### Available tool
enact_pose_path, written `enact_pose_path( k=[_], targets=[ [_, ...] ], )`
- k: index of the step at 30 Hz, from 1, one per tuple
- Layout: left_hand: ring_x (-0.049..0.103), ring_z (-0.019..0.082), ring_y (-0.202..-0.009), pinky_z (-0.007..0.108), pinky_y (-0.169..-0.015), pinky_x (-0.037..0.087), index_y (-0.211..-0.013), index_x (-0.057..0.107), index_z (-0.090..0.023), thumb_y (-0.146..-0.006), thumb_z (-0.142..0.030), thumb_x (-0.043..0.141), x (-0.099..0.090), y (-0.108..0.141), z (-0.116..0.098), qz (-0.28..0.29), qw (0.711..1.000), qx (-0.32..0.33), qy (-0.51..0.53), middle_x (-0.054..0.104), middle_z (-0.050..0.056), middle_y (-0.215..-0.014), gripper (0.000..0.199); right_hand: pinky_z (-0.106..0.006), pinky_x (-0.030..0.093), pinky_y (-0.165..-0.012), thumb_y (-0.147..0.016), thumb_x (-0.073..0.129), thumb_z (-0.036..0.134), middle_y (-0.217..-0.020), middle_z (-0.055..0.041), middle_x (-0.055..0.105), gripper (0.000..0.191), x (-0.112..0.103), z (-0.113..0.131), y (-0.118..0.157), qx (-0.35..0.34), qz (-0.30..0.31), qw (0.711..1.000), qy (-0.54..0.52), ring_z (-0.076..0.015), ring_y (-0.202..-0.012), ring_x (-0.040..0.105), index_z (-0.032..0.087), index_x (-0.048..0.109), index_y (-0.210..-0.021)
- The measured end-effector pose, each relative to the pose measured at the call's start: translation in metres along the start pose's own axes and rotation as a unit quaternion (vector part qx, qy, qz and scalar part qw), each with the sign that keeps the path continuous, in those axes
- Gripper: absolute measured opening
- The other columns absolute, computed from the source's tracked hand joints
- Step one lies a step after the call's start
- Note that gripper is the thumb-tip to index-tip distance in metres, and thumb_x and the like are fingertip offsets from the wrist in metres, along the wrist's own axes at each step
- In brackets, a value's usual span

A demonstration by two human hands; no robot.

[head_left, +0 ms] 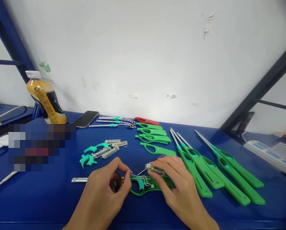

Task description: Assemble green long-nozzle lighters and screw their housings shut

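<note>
My right hand [180, 183] pinches a small clear lighter fuel tank [158, 170] between thumb and fingers, held above an open green lighter shell half [136, 193]. Inside that shell lie a teal trigger [140, 183] and thin white wires [146, 182]. A silver metal tube [79, 180] sticks out to the left, partly behind my left hand [106, 187]. The left thumb and index finger are pinched together at the shell's left end; what is between them, if anything, is too small to make out. The right hand hides part of the shell's handle end.
Spare fuel tanks [110, 152] and teal triggers [86, 159] lie left of centre. Tube-and-wire sets [112, 125], green shell halves [154, 132] and a red one [147, 121] lie behind. Assembled green lighters [205, 171] are on the right. A phone [86, 119] and bottle [45, 99] stand back left.
</note>
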State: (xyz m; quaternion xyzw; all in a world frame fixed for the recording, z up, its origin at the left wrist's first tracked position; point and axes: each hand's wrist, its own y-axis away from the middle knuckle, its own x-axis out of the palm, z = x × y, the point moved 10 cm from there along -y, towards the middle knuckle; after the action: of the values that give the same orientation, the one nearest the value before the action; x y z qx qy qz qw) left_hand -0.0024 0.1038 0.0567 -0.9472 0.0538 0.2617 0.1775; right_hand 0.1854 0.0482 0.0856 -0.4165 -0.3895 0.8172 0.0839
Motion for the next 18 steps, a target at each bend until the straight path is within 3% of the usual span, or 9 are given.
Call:
enact_pose_path(
  k=[5, 12, 18],
  targets=[
    [0.067, 0.016, -0.053, 0.025, -0.049, 0.048, -0.094, 0.076, -0.027, -0.103, -0.046, 0.062, 0.006, -0.006, 0.012, 0.023, 0.999, -0.009, 0.038, 0.067, -0.005, -0.062, 0.025, -0.037, 0.053, -0.094, -0.109, 0.068, 0.015, -0.109, -0.001, 0.078, 0.018, 0.002, 0.001, 0.0, -0.008, 0.01, 1.0, 0.005, -0.0209, -0.102, 0.072, 0.026, 0.069, -0.122],
    [0.075, 0.018, -0.06, 0.024, -0.056, 0.061, -0.098, 0.085, -0.027, -0.099, -0.04, 0.073, -0.002, -0.008, 0.005, -0.03, 0.994, -0.006, 0.105, 0.079, -0.001, -0.072, 0.018, -0.039, 0.055, -0.098, -0.109, 0.068, 0.015, -0.114, -0.003, 0.079, 0.018, 0.003, 0.005, -0.002, -0.023, 0.021, 1.0, 0.006, -0.022, -0.106, 0.074, 0.026, 0.07, -0.123],
    [0.075, 0.017, -0.059, 0.022, -0.054, 0.061, -0.088, 0.083, -0.026, -0.096, -0.029, 0.075, -0.006, -0.006, -0.015, -0.065, 0.988, 0.08, 0.111, 0.082, -0.002, -0.077, 0.012, -0.044, 0.052, -0.105, -0.107, 0.071, 0.013, -0.109, -0.0011, 0.081, 0.022, 0.007, 0.006, -0.002, -0.029, 0.04, 0.999, -0.002, -0.0214, -0.098, 0.077, 0.026, 0.068, -0.124]
  ],
)
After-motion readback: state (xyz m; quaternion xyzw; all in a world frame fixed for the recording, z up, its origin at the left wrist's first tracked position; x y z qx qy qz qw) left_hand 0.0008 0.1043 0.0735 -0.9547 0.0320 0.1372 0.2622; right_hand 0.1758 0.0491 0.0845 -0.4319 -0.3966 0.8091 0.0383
